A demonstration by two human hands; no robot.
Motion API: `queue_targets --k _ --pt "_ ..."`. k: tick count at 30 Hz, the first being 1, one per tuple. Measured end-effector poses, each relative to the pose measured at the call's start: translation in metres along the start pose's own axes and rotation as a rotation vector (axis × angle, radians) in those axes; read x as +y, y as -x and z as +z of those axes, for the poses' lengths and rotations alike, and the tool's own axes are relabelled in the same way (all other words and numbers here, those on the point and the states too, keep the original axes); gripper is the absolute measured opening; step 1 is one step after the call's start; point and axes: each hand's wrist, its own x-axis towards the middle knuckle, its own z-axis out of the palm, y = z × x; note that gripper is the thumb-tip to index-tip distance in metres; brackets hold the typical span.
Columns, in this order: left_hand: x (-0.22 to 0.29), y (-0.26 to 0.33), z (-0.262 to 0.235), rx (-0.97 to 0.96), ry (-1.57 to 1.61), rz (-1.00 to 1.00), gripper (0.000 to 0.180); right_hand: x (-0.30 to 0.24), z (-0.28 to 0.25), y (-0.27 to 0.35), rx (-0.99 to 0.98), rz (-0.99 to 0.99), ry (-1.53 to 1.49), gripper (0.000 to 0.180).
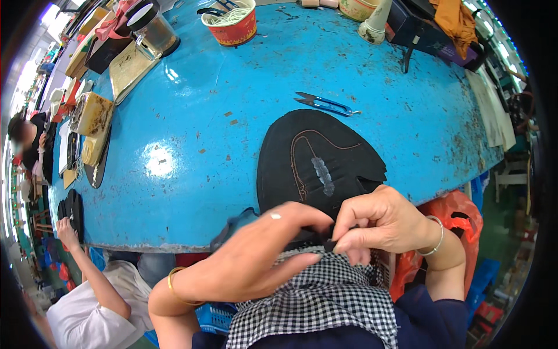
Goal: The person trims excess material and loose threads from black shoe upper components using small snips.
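A black cut piece of material, shaped like a shoe upper [279, 157], lies at the table's front edge. It has a curved brown stitch line and a shiny greyish patch in its middle. My right hand [383, 224] pinches a small fold of black material at the near end of this piece between thumb and fingers. Beside it, my left hand [261, 247] reaches in with thumb and fingers apart, its fingertips close to the same fold and partly hidden. Thread snips [328, 104] with blue handles rest just beyond the black piece.
The blue table [192, 134] also bears a red tub of cord [232, 26], a lidded jar [154, 32], a yellowish block [93, 113] and a dark box [424, 35]. A co-worker in a white top [102, 305] sits at left. A red plastic bag [456, 215] hangs at right.
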Motion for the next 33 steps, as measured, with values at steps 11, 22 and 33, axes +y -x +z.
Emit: queue_targets --k 11,22,33 --pt "-0.013 -0.036 -0.019 -0.307 0.694 -0.489 0.021 0.039 -0.031 -0.009 0.366 -0.841 0.735 0.002" --pt "-0.029 -0.047 -0.028 -0.191 0.356 -0.354 0.017 0.039 -0.023 -0.039 0.509 -1.230 1.119 0.013" --pt "-0.034 -0.094 -0.071 -0.143 -0.144 -0.307 0.008 0.044 -0.127 -0.118 0.787 -0.557 1.212 0.028"
